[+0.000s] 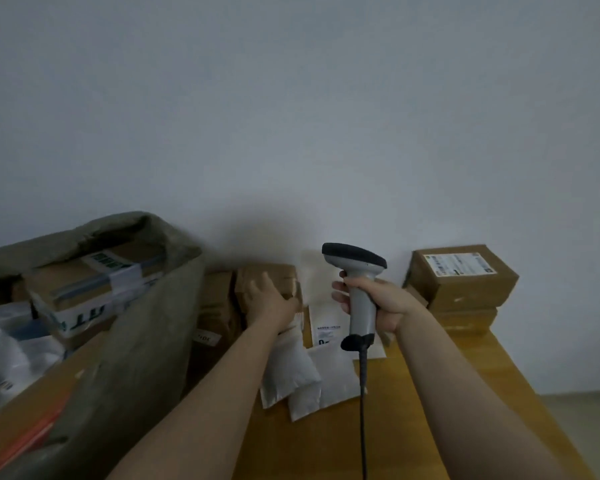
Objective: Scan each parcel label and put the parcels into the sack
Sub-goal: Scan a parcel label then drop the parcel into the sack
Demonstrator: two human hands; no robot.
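Note:
My right hand (378, 301) grips the grey handle of a barcode scanner (355, 268), held upright above the wooden table (465, 393), its cable hanging down. My left hand (269, 299) lies on a brown cardboard parcel (278, 273) by the wall, fingers spread over its top. White padded mailers (305, 372) lie on the table under my arms, and a white labelled envelope (326, 323) sits behind the scanner. At the left a grey-green sack (146, 341) stands open, holding several boxes and white bags.
Two stacked brown boxes (465, 282) with a label on top stand at the table's far right corner. More brown parcels (215, 306) lean between the sack and the parcel under my left hand. A plain wall rises just behind the table.

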